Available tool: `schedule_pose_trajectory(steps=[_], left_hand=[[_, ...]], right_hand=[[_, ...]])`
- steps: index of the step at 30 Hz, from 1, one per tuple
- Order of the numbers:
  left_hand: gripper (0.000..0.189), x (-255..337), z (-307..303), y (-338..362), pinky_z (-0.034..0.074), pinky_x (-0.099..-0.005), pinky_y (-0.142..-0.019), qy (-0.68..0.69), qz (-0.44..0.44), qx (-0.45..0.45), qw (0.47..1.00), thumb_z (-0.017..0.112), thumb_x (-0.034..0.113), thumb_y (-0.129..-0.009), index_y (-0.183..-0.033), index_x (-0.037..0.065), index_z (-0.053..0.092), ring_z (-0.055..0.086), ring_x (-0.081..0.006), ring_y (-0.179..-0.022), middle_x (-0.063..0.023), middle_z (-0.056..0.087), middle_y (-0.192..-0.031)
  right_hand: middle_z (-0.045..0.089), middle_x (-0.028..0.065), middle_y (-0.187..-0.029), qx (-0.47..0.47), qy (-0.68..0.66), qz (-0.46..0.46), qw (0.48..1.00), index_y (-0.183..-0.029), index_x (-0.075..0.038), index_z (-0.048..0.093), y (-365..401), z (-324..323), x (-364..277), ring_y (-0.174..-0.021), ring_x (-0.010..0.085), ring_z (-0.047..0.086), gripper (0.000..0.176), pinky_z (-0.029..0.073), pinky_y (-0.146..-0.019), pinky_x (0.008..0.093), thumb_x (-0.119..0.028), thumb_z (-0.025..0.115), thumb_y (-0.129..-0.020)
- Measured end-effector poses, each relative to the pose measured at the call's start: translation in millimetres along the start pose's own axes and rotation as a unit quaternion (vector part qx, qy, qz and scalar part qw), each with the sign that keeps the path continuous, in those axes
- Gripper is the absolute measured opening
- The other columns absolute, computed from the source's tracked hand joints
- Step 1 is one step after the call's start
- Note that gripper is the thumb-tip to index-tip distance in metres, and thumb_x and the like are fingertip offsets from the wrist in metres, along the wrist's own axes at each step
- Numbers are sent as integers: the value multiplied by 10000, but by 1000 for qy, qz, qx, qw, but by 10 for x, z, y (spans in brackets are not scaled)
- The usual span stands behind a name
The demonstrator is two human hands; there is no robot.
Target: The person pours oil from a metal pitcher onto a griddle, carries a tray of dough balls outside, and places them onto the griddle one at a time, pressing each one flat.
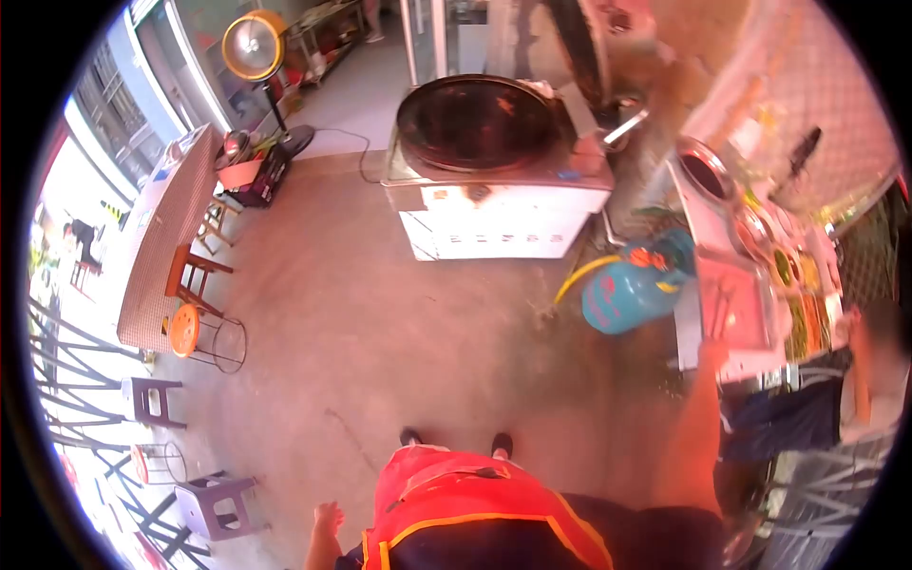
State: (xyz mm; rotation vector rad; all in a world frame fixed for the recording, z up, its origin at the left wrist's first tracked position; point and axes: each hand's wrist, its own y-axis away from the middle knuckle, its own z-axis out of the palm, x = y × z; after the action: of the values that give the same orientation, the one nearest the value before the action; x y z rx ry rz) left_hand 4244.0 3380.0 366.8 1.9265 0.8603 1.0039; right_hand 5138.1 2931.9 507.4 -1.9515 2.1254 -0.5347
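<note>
My right hand (712, 354) reaches out to the right, at the near edge of a shallow rectangular tray (749, 330). Its fingers are closed around what look like metal tongs (720, 309), whose two thin arms point away from me over the tray. Low on the left, my left hand (328, 518) hangs beside my red apron (456, 484). It holds nothing that I can see, and its fingers look loosely apart.
A co-worker (784, 408) stands at the right by food containers (807, 318). A blue gas cylinder (622, 294) with a yellow hose stands near the counter. Ahead is a round black griddle (475, 123) on a white cabinet. Stools (217, 503) and a long table (166, 237) line the left.
</note>
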Motion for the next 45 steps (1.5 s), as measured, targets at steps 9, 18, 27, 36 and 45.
schedule_pose_trajectory(steps=[9,18,27,36,45], left_hand=[[237,2160,531,-1522,385,-298,-392,-2,56,-102,993,519,193,-877,-680,85,445,437,-146,-440,-30,420,-548],[353,7827,1574,-2056,472,-453,-708,-229,461,-95,852,493,366,-853,-960,60,634,613,-367,-851,-196,636,-851],[329,10174,1126,-3159,477,-454,-791,-467,502,-8,728,541,389,-836,-965,110,659,601,-362,-919,-191,635,-939],[179,10905,45,-4613,502,-407,-624,-488,152,-29,859,531,245,-813,-872,126,652,633,-270,-737,-123,641,-794],[206,15399,1086,-5841,510,-365,-605,-398,304,-58,864,520,210,-841,-959,88,637,607,-225,-671,-98,622,-783]], right_hand=[[569,34,-1018,294,184,172,922,-994,-140,544,406,-729,-1734,-866,239,569,268,437,-674,413,-282,557,-767],[537,97,-1131,50,-71,-34,996,-1147,-59,492,1198,-1282,-5276,-1066,309,475,420,306,-975,447,-134,545,-737],[529,158,-1063,105,-420,-274,858,-1102,-26,502,73,-2110,-10046,-1018,342,467,390,300,-968,493,-37,581,-720],[552,127,-1041,7,-556,-470,685,-1083,-30,523,-598,-2942,-13965,-995,304,520,344,311,-974,464,-18,584,-745],[550,147,-1034,-41,-478,-432,763,-1080,-31,523,-1347,-2885,-16426,-965,339,498,372,370,-870,438,-20,600,-716]])
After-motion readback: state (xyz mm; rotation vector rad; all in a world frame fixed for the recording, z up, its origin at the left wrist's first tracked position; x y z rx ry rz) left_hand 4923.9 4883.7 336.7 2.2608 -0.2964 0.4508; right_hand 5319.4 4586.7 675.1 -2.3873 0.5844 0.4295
